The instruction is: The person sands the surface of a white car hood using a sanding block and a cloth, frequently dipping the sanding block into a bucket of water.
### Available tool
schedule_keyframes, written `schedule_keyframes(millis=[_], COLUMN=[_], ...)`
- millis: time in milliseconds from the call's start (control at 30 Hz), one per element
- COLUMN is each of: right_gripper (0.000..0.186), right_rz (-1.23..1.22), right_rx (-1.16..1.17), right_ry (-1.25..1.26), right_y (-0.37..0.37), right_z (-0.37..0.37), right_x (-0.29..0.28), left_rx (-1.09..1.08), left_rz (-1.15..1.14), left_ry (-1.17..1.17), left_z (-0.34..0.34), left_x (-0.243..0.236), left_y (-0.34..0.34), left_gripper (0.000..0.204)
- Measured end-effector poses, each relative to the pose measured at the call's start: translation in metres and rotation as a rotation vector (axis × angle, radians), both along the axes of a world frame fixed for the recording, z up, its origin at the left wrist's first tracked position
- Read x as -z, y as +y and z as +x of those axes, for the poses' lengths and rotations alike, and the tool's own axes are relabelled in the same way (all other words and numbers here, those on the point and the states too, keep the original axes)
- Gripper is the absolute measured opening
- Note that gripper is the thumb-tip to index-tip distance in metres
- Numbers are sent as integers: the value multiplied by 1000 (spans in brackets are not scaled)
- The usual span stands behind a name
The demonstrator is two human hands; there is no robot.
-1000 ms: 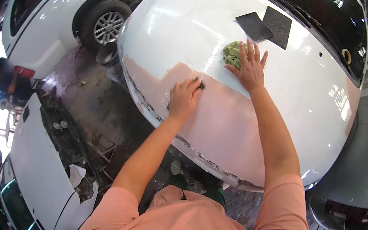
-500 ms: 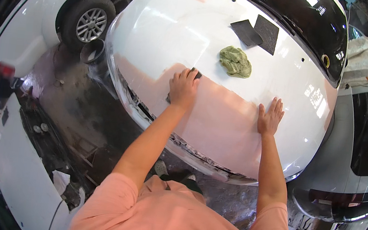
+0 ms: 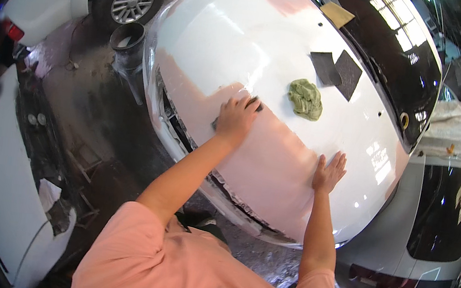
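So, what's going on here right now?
A person's left hand holds a dark pad against the pinkish patch on a white car hood. The right hand lies open on the hood by the patch's right edge. Farther up the hood sit a crumpled green cloth and two dark sheets.

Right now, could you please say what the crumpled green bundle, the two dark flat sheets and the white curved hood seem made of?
The crumpled green bundle looks like matt cloth, given soft folds. The two dark flat sheets may be dull sandpaper, one visibly grainy. The white curved hood is probably painted metal, glossy where it reflects light.
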State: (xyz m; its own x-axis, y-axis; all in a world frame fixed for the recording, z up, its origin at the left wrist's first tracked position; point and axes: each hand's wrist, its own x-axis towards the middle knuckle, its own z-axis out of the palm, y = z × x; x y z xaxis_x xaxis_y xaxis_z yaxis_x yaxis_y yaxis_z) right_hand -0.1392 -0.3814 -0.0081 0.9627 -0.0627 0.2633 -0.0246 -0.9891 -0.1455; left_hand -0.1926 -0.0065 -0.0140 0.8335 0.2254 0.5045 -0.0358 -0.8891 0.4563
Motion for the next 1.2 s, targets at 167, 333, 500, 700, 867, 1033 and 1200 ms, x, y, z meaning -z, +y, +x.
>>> schedule_keyframes(millis=[167, 333, 500, 700, 867, 1033, 1200], right_gripper=[83, 82, 82, 82, 82, 83, 83], right_rz=[-21, -7, -29, -13, 24, 16, -6], right_rx=[24, 6, 28, 22, -8, 14, -8], right_ry=[-20, -11, -24, -33, -12, -48, -53], right_y=[-20, -2, -24, -18, 1, -19, -7], right_z=[-2, -2, 1, -1, -1, 0, 2], right_x=[-5, 2, 2, -3, 4, -3, 2], left_rx=[-6, 32, 78, 149, 162, 166, 164], left_rz=[-12, -49, -25, -6, 42, 36, 38], left_ry=[-128, -60, -122, -90, 41, -109, -31], left_z=[-99, -11, -45, -52, 3, -87, -2], left_x=[70, 3, 33, 34, -6, 66, 0], left_y=[-4, 14, 2, 5, 17, -4, 1], left_gripper=[41, 37, 38, 37, 38, 37, 41])
